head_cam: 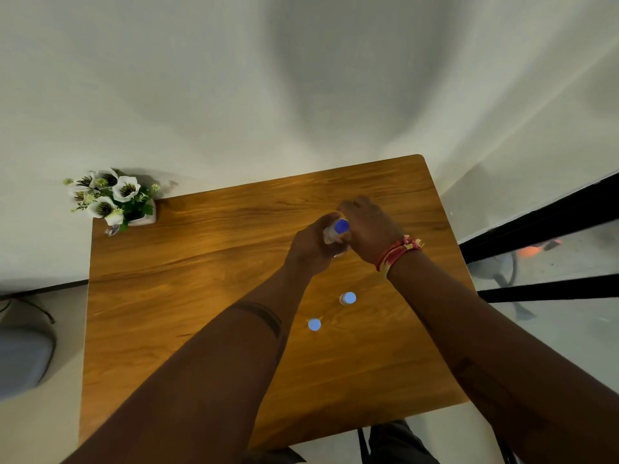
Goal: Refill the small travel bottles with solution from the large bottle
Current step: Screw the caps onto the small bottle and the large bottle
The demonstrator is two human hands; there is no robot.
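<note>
Both hands are up over the far right part of the brown wood-grain bench [201,279]. The left hand [310,244] has its grip curled round a white plastic bottle with a dark blue cap [336,231], holding it tilted above the bench top. The right hand [366,229] sits just beside it, touching the bottle around the cap end, fingers bent, but honestly I can't tell if that grip is actually pinching anything or only resting there. There's a red and yellow thread band [398,254] on the right wrist.

Nearer to the person, two small white travel bottles with pale blue tops stand upright on the bench between the forearms: one [347,298] closer to the right arm, the other [314,324] a bit nearer and to its left, apart from each other.

At the far left corner of the bench there's a white pot of white and green artificial flowers [112,199].
</note>
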